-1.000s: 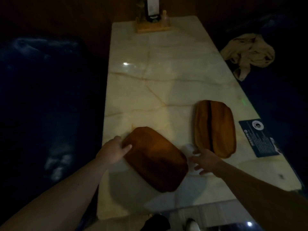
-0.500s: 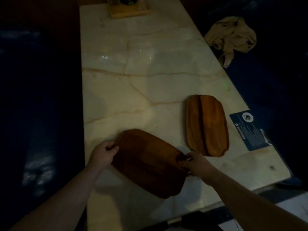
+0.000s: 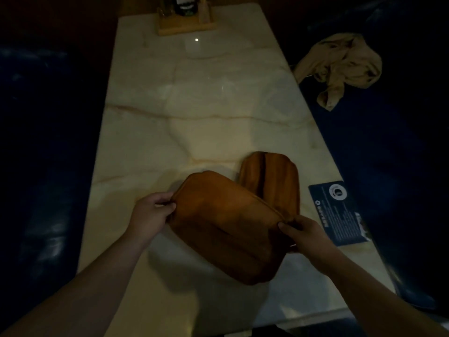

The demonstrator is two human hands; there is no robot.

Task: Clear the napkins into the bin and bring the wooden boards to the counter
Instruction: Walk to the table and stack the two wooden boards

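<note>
While the near wooden board [image 3: 226, 229] is pinched at opposite ends by the left hand [image 3: 151, 212] and right hand [image 3: 303, 235], its far edge overlaps the second board [image 3: 272, 181], likely for stacking. Bare marble table [image 3: 194, 113] beyond gives room; a dark card [image 3: 340, 211] lies just to the right.

A single head-worn, wide-angle view is given, directed forward and steeply down along the length of the marble bench [image 3: 218, 122]. The near end is seen close below, with both forearms entering from the bottom corners; the far end is cut by the top edge.
</note>
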